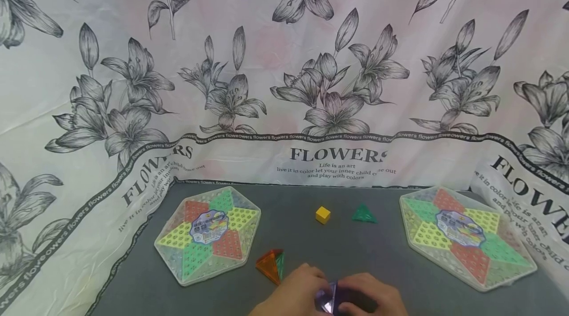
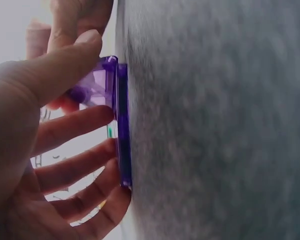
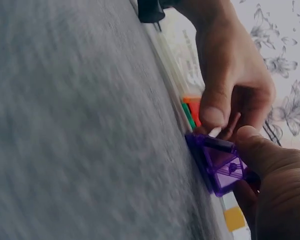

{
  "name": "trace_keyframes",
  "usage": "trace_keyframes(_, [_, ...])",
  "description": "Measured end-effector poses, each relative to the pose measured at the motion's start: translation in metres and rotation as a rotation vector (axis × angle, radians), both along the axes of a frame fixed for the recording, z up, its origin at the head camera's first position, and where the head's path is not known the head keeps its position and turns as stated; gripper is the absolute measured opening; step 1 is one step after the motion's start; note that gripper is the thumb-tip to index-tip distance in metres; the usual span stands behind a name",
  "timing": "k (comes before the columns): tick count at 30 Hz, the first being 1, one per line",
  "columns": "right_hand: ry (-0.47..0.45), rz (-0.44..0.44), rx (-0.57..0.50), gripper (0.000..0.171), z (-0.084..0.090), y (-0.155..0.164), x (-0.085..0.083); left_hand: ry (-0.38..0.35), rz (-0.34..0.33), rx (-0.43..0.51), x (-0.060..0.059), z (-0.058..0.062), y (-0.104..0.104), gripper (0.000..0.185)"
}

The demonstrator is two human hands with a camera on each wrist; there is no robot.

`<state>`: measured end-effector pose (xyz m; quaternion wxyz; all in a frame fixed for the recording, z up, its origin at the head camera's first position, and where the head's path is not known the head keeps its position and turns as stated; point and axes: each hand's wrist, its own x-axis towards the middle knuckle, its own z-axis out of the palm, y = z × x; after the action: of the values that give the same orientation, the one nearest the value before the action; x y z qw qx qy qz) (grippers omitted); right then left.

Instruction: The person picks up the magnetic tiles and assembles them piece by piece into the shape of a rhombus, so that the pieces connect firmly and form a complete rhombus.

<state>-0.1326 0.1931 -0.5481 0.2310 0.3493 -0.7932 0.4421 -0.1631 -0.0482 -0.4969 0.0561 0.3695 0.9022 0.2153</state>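
Note:
Both hands meet at the near edge of the grey mat (image 1: 311, 237) around a translucent purple pyramid piece (image 1: 331, 301). My left hand (image 1: 306, 289) pinches it between thumb and fingers; in the left wrist view the purple piece (image 2: 116, 120) stands against the mat with the fingers (image 2: 85, 125) behind it. My right hand (image 1: 362, 298) holds its other side. In the right wrist view the right thumb (image 3: 262, 155) presses the purple piece (image 3: 221, 164) while the left hand (image 3: 230, 80) pinches its top.
An orange and green pyramid (image 1: 271, 265) lies just left of the hands. Farther back are a yellow cube (image 1: 322, 214) and a green pyramid (image 1: 364, 214). Hexagonal peg boards sit at the left (image 1: 209, 231) and right (image 1: 464, 234). Flowered cloth (image 1: 284, 84) walls the mat.

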Motion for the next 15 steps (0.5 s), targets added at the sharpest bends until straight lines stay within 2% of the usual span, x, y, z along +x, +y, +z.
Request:
trace_keyframes(3, [0.017,0.031,-0.019,0.054,0.001,-0.002,0.000,-0.030,0.025,-0.040,0.001,0.002,0.003,0.026])
trace_keyframes(8, [-0.058,0.066,0.016,0.055,-0.001,0.001,-0.001,-0.085,0.015,-0.067,0.001,0.006,0.004,0.024])
trace_keyframes(11, [-0.101,0.055,0.080,0.058,-0.004,0.003,-0.002,-0.056,-0.030,-0.034,0.001,0.005,0.000,0.023])
trace_keyframes(15, [-0.109,-0.016,0.153,0.053,-0.006,0.003,-0.003,0.042,-0.090,0.012,-0.003,-0.002,-0.005,0.020])
